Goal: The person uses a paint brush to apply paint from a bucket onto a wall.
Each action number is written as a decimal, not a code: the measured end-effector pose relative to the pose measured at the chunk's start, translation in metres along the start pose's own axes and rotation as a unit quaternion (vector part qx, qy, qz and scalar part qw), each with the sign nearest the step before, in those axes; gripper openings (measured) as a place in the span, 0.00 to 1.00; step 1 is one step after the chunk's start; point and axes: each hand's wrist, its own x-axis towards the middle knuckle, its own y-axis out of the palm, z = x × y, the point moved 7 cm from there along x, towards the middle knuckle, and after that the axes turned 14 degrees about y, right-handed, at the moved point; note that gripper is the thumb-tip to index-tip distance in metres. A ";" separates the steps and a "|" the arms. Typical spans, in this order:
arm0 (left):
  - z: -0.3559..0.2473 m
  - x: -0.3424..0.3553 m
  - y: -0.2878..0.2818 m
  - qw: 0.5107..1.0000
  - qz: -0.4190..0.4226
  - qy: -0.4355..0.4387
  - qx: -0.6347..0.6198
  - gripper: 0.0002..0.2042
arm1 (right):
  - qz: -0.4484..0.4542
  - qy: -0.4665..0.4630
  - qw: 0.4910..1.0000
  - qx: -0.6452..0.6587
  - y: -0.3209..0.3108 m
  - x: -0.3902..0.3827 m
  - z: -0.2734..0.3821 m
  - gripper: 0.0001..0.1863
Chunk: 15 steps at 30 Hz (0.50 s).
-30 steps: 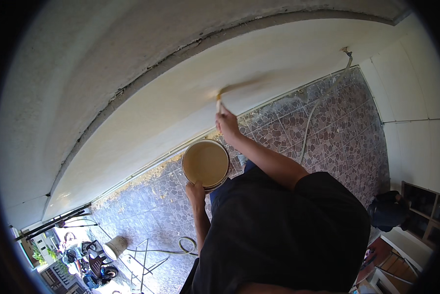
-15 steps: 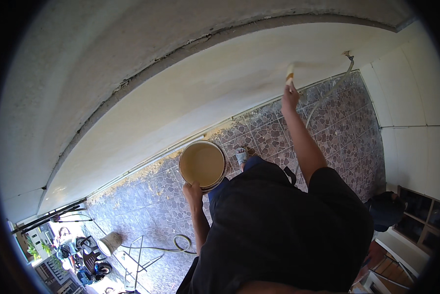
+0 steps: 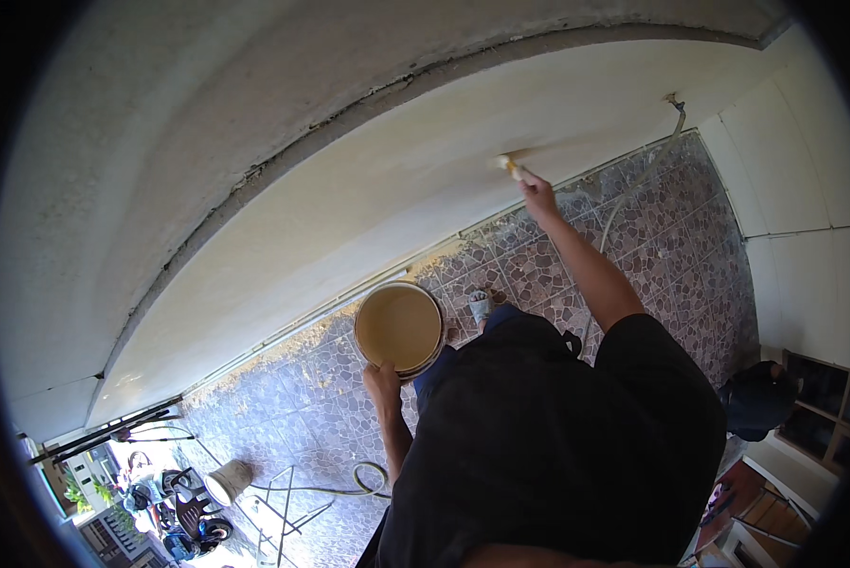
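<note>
One pale wall (image 3: 368, 189), one bucket (image 3: 399, 327), one brush (image 3: 508, 166).
From here I see the left grip (image 3: 381, 386) closed on the bucket's near rim; beyond and right of the bucket, the right grip (image 3: 538, 197) is closed around the brush, bristles at the wall.

The person wears a big black shirt (image 3: 557, 435). It is one dark colour, with soft folds in the cloth. On the right side of the shirt is a short, wide sleeve (image 3: 666, 364) of the same black cloth, with a plain edge. The right arm (image 3: 595, 270) is bare past it. Peeking out past the front of the shirt are dark blue pants (image 3: 503, 316). Just past the pants is a light grey sandal (image 3: 481, 304). A small dark loop (image 3: 573, 344) pokes out beside the shirt; its kind is hard to tell. The left hand (image 3: 383, 382) and the right hand (image 3: 538, 196), both beyond the shirt, are bare.
</note>
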 end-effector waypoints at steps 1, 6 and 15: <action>-0.012 -0.004 -0.002 0.999 0.007 0.011 0.032 0.15 | -0.040 0.067 0.997 0.013 -0.022 0.015 -0.021 0.23; -0.009 -0.003 -0.004 1.000 -0.012 -0.004 0.018 0.15 | -0.147 0.119 0.966 0.176 0.007 0.025 -0.042 0.26; 0.047 0.018 0.013 0.998 0.002 -0.023 -0.053 0.16 | 0.287 -0.049 0.947 -0.138 0.163 -0.117 0.005 0.22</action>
